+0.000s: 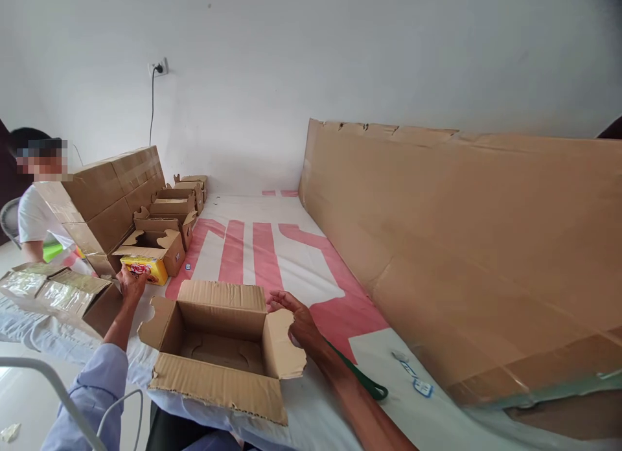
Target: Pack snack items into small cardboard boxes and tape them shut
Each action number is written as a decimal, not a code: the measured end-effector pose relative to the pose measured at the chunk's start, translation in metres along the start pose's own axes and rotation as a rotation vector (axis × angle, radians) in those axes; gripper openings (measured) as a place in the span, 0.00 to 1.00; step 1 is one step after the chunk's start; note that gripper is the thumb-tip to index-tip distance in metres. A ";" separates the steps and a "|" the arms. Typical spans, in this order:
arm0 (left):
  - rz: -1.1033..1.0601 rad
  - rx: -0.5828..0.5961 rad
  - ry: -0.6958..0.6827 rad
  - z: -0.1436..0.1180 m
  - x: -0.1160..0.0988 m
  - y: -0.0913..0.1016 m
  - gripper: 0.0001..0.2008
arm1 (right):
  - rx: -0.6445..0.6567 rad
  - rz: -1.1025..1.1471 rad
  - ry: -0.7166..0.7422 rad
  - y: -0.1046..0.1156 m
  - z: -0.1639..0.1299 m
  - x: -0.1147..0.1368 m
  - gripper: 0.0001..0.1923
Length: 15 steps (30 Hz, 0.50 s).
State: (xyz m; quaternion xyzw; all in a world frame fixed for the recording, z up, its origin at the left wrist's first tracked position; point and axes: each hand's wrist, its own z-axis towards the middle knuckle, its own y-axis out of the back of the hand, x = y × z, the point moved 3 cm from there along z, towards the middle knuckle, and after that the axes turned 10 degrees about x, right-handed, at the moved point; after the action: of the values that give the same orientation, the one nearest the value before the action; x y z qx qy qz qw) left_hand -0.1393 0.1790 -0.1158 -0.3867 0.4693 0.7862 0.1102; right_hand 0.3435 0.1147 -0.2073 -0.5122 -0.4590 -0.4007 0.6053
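My left hand (131,284) grips a yellow rectangular carton (152,270): pickup, I judge, wanting steady lifting; right hand (297,313), can't tell.

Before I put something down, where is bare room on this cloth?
The widest free patch is the printed cloth beyond the open box, between the row of small boxes and the tall cardboard panel. Left is crowded: the left hand holds a yellow packet beside that row. Tags lie front right.
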 end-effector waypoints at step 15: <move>0.034 0.129 -0.125 -0.032 -0.012 0.003 0.23 | 0.108 -0.247 0.024 -0.015 -0.064 0.057 0.42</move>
State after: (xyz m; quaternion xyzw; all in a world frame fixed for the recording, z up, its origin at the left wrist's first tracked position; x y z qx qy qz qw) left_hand -0.1164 0.1533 -0.1143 -0.3209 0.5175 0.7788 0.1505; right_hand 0.3533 0.0478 -0.1521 -0.4136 -0.5321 -0.4532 0.5834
